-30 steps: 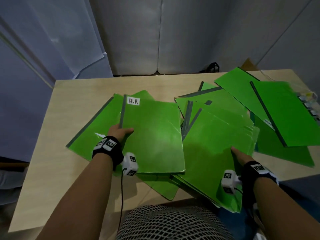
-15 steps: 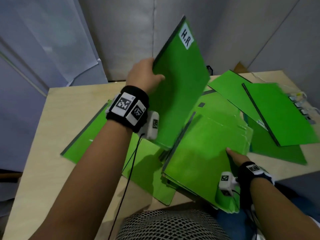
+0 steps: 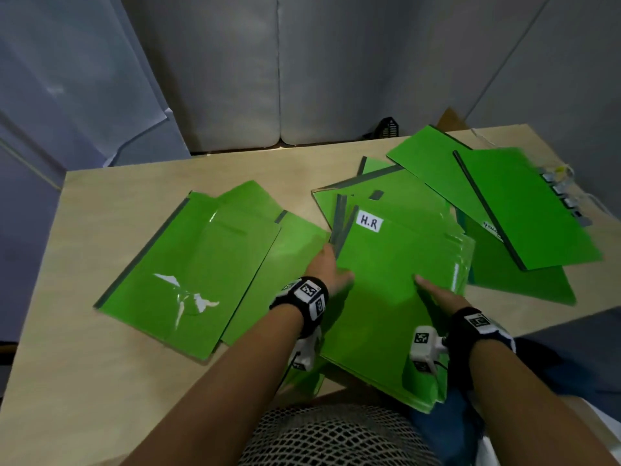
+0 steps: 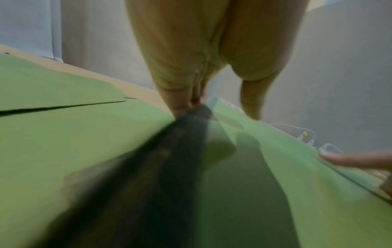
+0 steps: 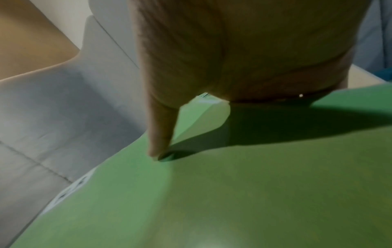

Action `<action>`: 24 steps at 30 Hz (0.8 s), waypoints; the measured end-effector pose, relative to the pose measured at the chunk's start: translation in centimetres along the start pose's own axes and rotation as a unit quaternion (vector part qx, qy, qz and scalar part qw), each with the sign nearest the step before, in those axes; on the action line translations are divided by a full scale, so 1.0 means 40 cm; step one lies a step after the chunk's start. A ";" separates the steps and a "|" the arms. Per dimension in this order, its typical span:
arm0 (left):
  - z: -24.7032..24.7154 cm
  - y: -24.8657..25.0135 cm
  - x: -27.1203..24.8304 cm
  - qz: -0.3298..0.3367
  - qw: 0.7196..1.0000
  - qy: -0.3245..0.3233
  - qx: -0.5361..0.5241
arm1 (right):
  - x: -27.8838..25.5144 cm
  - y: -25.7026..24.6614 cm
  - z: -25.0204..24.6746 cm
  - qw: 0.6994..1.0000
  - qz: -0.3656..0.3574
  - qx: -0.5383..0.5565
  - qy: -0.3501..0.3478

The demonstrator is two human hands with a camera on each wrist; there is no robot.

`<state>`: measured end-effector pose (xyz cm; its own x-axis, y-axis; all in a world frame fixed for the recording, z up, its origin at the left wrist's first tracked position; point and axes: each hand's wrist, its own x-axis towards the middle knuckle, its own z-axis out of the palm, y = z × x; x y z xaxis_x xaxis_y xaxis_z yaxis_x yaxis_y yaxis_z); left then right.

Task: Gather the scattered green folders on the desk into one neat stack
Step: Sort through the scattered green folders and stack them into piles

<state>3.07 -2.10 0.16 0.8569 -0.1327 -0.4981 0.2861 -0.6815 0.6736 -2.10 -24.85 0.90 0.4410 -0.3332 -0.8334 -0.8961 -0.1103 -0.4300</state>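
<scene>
Lying atop the pile, the green H.R folder point(image 3: 379, 280) shows a dark spine.

Your light wooden desk point(image 3: 100, 203) carries green folders point(image 3: 201, 264) spread from its middle to its right edge.

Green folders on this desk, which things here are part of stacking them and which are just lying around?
Part of the job:
- H.R folder, held at its spine by the left hand, right hand on it
- left folders
- far-right folders

Just lying about:
- binder clips
- black basket behind the desk
</scene>
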 end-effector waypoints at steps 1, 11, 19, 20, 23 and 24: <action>-0.004 -0.006 0.001 0.009 0.999 -0.026 0.033 | 0.005 0.007 0.002 1.000 -0.001 -0.017 0.023; -0.173 -0.266 -0.039 -0.293 0.944 0.106 0.112 | 0.020 0.006 0.003 0.993 0.013 -0.068 0.094; -0.097 -0.160 -0.063 -0.143 0.969 -0.019 0.200 | 0.028 0.003 -0.007 0.995 0.027 -0.087 0.038; -0.105 -0.147 -0.064 -0.120 0.973 -0.026 0.195 | 0.024 -0.001 -0.010 0.996 0.028 -0.088 0.018; -0.183 -0.157 -0.043 -0.122 0.988 0.033 0.093 | -0.010 -0.028 -0.013 0.993 0.026 -0.098 -0.055; -0.225 -0.176 -0.030 -0.138 0.984 0.071 0.091 | -0.013 -0.035 -0.018 0.992 0.025 -0.102 -0.068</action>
<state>3.87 9.32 0.92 0.8127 0.1683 -0.5579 0.4455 -0.7965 0.4087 -1.12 -25.19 2.18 0.3854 -0.2150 -0.8974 -0.9028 -0.2888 -0.3186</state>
